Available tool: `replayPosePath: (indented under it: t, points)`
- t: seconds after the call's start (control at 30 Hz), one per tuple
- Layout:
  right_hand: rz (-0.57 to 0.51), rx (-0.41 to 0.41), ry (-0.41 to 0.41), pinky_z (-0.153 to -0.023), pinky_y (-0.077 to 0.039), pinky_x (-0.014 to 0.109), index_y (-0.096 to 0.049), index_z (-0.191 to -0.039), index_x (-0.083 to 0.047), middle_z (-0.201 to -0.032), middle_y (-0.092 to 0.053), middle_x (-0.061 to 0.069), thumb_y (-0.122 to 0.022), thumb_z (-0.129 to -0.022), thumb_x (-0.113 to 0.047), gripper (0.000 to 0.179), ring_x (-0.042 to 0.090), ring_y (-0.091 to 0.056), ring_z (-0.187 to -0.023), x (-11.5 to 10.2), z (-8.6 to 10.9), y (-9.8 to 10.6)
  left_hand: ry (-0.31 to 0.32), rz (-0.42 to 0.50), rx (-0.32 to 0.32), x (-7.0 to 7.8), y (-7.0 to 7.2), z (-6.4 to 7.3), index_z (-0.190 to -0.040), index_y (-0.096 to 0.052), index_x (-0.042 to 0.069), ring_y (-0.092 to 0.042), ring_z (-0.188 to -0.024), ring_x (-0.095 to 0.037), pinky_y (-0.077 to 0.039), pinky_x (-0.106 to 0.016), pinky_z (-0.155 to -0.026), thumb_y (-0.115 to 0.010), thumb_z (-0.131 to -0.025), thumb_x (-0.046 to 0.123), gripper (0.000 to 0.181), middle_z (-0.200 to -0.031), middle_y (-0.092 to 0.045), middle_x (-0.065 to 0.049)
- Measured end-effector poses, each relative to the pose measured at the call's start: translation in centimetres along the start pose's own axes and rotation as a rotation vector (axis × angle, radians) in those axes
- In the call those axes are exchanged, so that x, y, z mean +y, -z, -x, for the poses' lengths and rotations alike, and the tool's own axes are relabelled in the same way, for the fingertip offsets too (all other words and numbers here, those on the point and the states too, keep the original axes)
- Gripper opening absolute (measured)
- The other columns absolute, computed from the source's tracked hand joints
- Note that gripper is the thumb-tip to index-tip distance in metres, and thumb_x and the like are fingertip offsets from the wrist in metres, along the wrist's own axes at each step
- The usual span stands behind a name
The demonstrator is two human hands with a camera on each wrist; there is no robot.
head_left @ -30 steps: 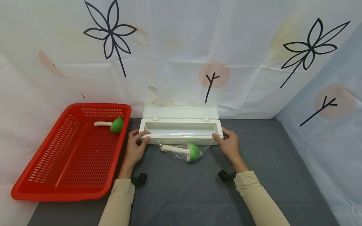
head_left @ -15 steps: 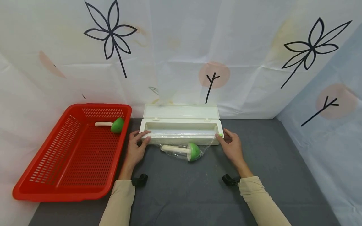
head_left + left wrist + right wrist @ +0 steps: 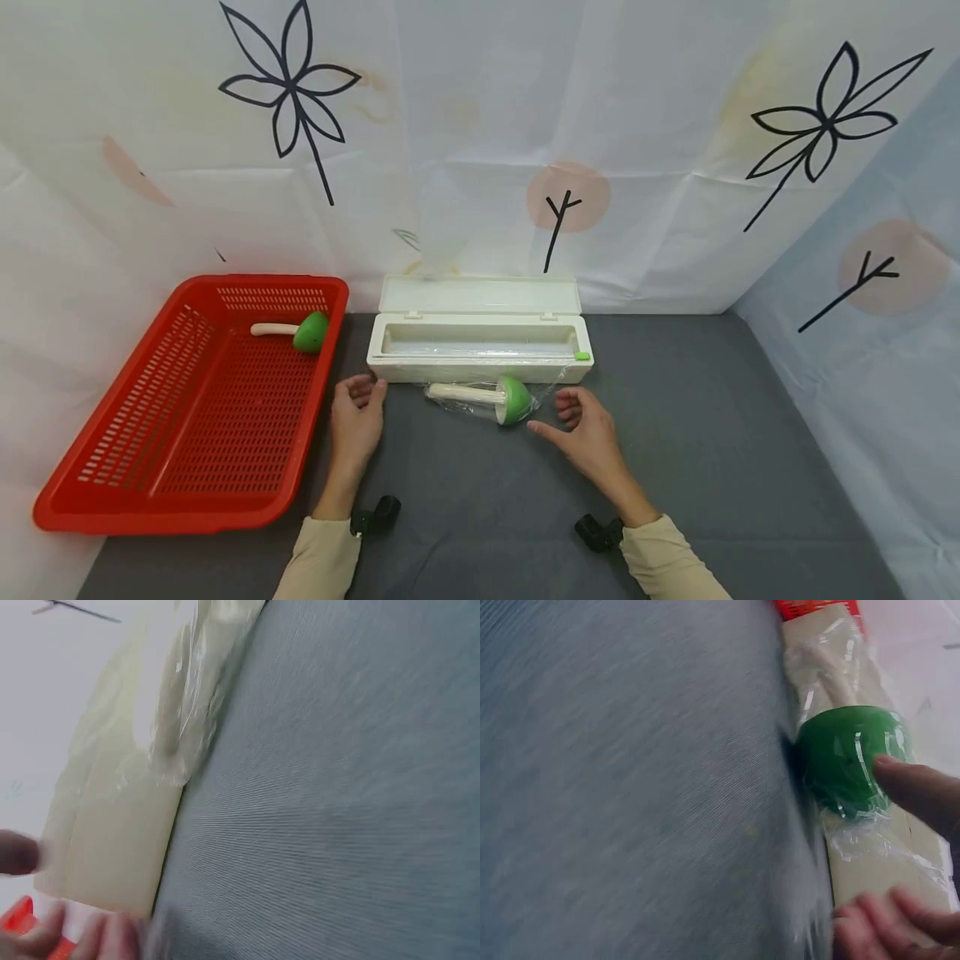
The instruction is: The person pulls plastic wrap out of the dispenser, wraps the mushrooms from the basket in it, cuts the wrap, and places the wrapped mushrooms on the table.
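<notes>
A toy mushroom [image 3: 513,400] with a green cap and pale stem lies in clear plastic wrap in front of a long white cling film dispenser [image 3: 390,371], whose lid [image 3: 480,295] stands raised at the back. My right hand [image 3: 588,433] is just right of the green cap, thumb and fingers apart and holding nothing. Near the dispenser's front left corner is my left hand [image 3: 358,421], its fingers loosely bent around nothing. In the right wrist view the wrapped cap [image 3: 847,757] shows close to my thumb [image 3: 915,787]. The stem end in film [image 3: 176,742] appears in the left wrist view.
A red plastic basket [image 3: 292,467] stands on the left, holding another green-capped toy mushroom [image 3: 309,332]. A small green slider [image 3: 582,357] sits at the dispenser's right end. Grey cloth [image 3: 480,517] covers the table, and a patterned white curtain [image 3: 465,167] hangs behind.
Both hands have let go of the dispenser's ends and come back toward the front. The right hand has also moved left, toward the green cap. The wrapped mushroom stays in place.
</notes>
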State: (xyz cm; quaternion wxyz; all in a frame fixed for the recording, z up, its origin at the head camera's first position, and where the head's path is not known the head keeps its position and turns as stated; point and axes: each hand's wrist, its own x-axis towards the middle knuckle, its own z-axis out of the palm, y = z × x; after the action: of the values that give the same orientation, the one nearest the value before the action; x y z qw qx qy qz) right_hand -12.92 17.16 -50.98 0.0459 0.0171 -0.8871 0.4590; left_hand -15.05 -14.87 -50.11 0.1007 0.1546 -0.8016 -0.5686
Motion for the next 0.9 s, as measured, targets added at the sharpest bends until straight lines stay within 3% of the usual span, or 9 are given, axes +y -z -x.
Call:
replayPosePath:
  t: [0.07, 0.17, 0.23, 0.43, 0.67, 0.73, 0.9]
  points:
    - [-0.022, -0.035, -0.062, -0.084, -0.053, 0.045, -0.058, -0.132, 0.001, -0.114, -0.066, 0.016, -0.091, -0.077, -0.024, 0.069, 0.029, -0.064, -0.098, 0.0, -0.3, -0.2, 0.031, -0.083, -0.074, -0.1, -0.3, 0.6, -0.131, -0.055, -0.008, -0.061, -0.109, -0.039, -0.049, -0.044, -0.090, -0.068, -0.098, 0.015, 0.043, -0.120, -0.061, -0.027]
    - [-0.060, -0.100, -0.112, -0.088, -0.051, 0.046, -0.054, -0.139, 0.002, -0.123, -0.064, 0.017, -0.090, -0.078, -0.026, 0.076, 0.030, -0.062, -0.106, 0.0, -0.9, -0.6, -0.004, -0.150, -0.208, -0.2, -1.0, 0.9, -0.132, -0.057, -0.009, -0.061, -0.110, -0.041, -0.049, -0.051, -0.092, -0.075, -0.092, 0.015, 0.050, -0.122, -0.061, -0.028]
    - [-0.100, -0.125, -0.108, -0.089, -0.051, 0.046, -0.056, -0.138, 0.002, -0.124, -0.063, 0.018, -0.089, -0.080, -0.022, 0.072, 0.032, -0.061, -0.107, -0.1, -1.3, -0.9, -0.037, -0.170, -0.250, -0.3, -1.6, 0.8, -0.134, -0.058, -0.007, -0.061, -0.110, -0.040, -0.049, -0.053, -0.093, -0.079, -0.090, 0.018, 0.055, -0.125, -0.062, -0.027]
    - [-0.181, -0.126, -0.068, -0.081, -0.055, 0.036, -0.067, -0.124, 0.001, -0.113, -0.067, 0.018, -0.085, -0.084, -0.012, 0.045, 0.031, -0.066, -0.098, -0.3, -1.7, -1.5, -0.107, -0.109, -0.229, -0.3, -3.2, 0.5, -0.119, -0.069, -0.003, -0.066, -0.104, -0.036, -0.054, -0.049, -0.089, -0.081, -0.088, 0.013, 0.037, -0.117, -0.068, -0.021]
    - [-0.280, -0.188, -0.084, -0.076, -0.053, 0.029, -0.059, -0.132, 0.005, -0.098, -0.065, 0.015, -0.080, -0.089, -0.009, 0.050, 0.021, -0.063, -0.087, -0.1, -1.2, -0.7, -0.151, 0.025, -0.203, -0.5, -3.3, 1.1, -0.095, -0.072, -0.003, -0.071, -0.097, -0.033, -0.057, -0.040, -0.087, -0.083, -0.083, 0.001, 0.017, -0.101, -0.072, -0.018]
    - [-0.283, -0.237, -0.101, -0.075, -0.053, 0.029, -0.056, -0.137, 0.005, -0.095, -0.066, 0.013, -0.079, -0.090, -0.011, 0.055, 0.020, -0.064, -0.085, 0.0, -1.1, -0.3, -0.134, 0.054, -0.212, -0.4, -3.2, 1.3, -0.098, -0.068, -0.004, -0.071, -0.095, -0.031, -0.057, -0.033, -0.084, -0.083, -0.082, -0.001, 0.022, -0.099, -0.073, -0.018]
    - [-0.296, -0.331, -0.143, -0.072, -0.053, 0.035, -0.049, -0.143, 0.006, -0.090, -0.067, 0.010, -0.075, -0.094, -0.017, 0.061, 0.021, -0.064, -0.082, -0.1, -0.9, 0.5, -0.122, 0.028, -0.292, -0.5, -2.7, 1.6, -0.123, -0.063, -0.005, -0.070, -0.086, -0.027, -0.055, -0.023, -0.074, -0.083, -0.082, -0.002, 0.046, -0.095, -0.072, -0.015]
